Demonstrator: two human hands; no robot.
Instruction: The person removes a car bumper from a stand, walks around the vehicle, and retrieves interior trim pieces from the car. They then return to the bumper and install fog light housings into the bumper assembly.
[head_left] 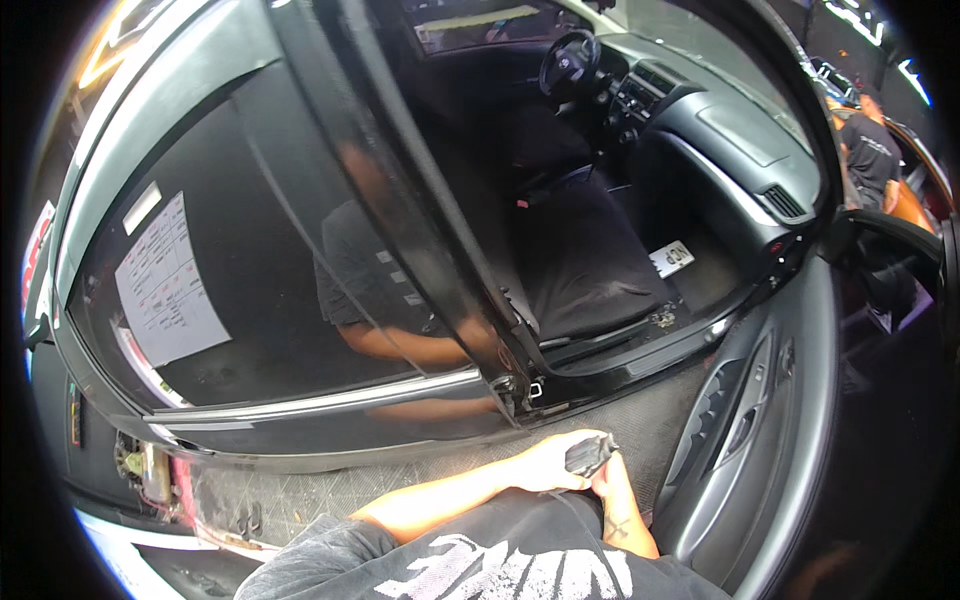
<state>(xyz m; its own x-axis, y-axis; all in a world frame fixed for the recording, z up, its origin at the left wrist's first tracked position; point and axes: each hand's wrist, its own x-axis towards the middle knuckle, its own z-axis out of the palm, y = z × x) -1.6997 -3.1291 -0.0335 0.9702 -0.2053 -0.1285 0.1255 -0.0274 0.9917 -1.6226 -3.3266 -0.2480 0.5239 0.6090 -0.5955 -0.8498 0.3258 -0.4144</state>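
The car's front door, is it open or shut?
Open. The front door swings out wide to the right, its grey inner panel facing up, and the dark seat and the steering wheel show through the gap.

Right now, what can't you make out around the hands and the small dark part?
- Small dark part: head view, mostly wrapped by the left hand; its kind unclear.
- Right hand: tucked under the left hand, its grip hidden.
- Rear door window: tint and reflections hide the cabin behind.
- Door latch: too small.
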